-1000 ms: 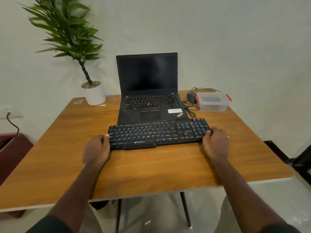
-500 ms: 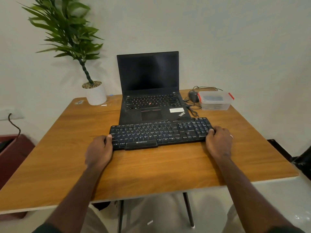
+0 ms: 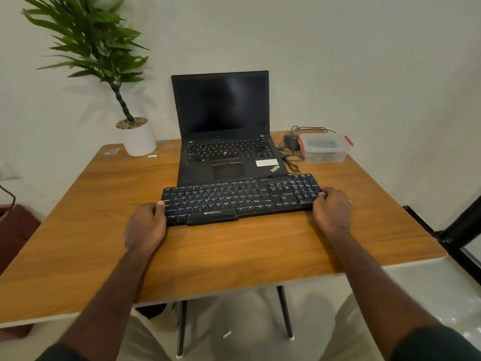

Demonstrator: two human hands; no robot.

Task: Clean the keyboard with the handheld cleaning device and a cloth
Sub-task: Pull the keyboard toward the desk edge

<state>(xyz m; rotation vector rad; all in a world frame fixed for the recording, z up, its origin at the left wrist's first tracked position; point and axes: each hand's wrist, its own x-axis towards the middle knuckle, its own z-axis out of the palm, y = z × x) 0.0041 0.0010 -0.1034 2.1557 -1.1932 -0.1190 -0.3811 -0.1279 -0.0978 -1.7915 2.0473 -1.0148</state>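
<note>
Standing at the far left corner of the wooden table [image 3: 78, 230], a green plant in a white pot [image 3: 139, 138] leans toward the wall. Nearer the person, the left hand [image 3: 145, 225] grips the left end of the black keyboard [image 3: 239, 199], thumb on the top edge and fingers curled against its side. That keyboard lies flat across the middle of the table, slightly angled, its back edge touching the front of an open black laptop [image 3: 223, 142] whose screen is dark. The right hand [image 3: 331, 211] grips the keyboard's right end in the same way, thumb over the corner by the number pad. Behind it, near the far right corner, a dark mouse [image 3: 291, 142] with a tangled cable sits just beside a clear lidded plastic container [image 3: 325, 149] with red clips.
</note>
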